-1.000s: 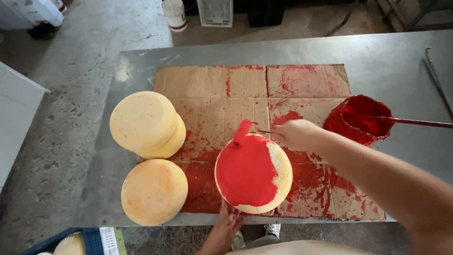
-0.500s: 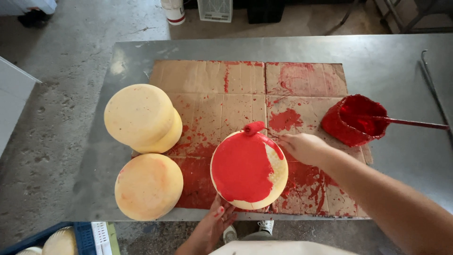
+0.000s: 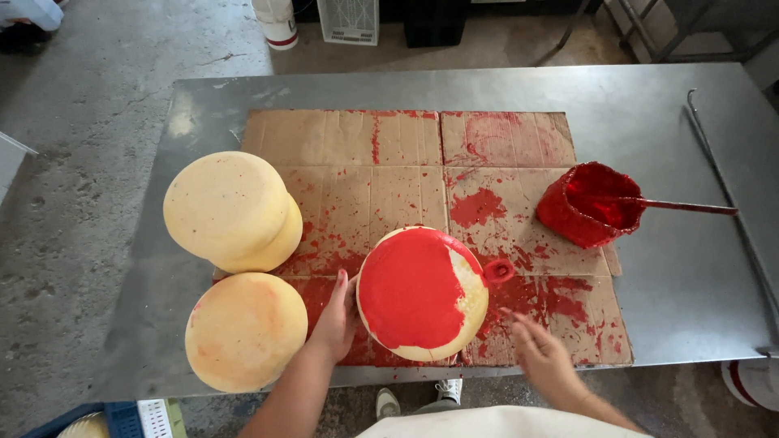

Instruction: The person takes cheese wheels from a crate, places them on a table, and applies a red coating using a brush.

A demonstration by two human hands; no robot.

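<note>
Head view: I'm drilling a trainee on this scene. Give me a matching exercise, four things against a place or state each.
Things:
1. left hand
2. right hand
3. pot
4. stacked wheels

States:
A. hovering over the cardboard
B. unpainted, at table's left
C. touching the half-red wheel's side
D. coated red, stick handle inside

Pairs: 1-C, 2-A, 3-D, 4-B

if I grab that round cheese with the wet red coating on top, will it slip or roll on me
The cheese wheel probably feels heavy and stiff: it is thick and keeps its shape. Its glossy red top looks wet, so likely slippery there; the bare pale rim, where the left hand rests, should grip better. Lying flat on the cardboard, it seems unlikely to roll.
</note>
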